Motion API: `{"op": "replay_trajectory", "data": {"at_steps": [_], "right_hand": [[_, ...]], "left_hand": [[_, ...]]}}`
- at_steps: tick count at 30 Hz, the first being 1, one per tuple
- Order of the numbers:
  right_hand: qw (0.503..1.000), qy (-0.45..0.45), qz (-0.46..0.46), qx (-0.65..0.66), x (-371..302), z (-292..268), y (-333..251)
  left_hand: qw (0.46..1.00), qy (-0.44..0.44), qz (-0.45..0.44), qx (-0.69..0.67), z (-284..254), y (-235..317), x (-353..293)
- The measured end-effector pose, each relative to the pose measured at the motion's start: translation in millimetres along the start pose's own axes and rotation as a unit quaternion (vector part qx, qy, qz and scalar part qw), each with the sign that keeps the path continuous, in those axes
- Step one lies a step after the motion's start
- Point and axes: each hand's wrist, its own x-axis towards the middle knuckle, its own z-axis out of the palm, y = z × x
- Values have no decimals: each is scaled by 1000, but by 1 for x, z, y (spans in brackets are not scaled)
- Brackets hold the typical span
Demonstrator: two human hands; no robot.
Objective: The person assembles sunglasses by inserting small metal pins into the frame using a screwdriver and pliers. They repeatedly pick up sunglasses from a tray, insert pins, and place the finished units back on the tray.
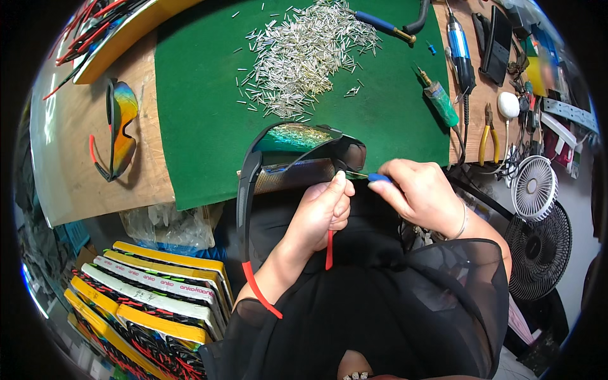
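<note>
My left hand [324,212] is closed round one temple of a pair of black wraparound sunglasses [249,183] with red temple tips and mirrored lenses. The glasses are held at the near edge of a green mat [202,114]. In my right hand [421,193] is a screwdriver [380,178] with a blue handle. Its thin shaft points left and reaches the hinge area beside my left thumb; the tip and any screw there are too small to make out. Beyond the glasses, a heap of small silvery metal pins [304,54] is spread over the mat.
Another pair of sunglasses [122,130] lies on the left of the table. A soldering iron [440,98], blue rotary tool [460,50] and yellow-handled cutters [488,136] lie at right. Stacked trays of frames [158,285] stand lower left; a white fan [535,188] stands right.
</note>
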Motion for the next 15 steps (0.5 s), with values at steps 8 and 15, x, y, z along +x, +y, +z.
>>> {"op": "replay_trajectory", "data": {"at_steps": [8, 15], "right_hand": [[999, 41, 5, 24, 1, 2, -2], [1000, 20, -6, 3, -4, 1, -2]], "left_hand": [[1000, 8, 3, 16, 1, 0, 1], [999, 25, 16, 32, 4, 0, 0]]}}
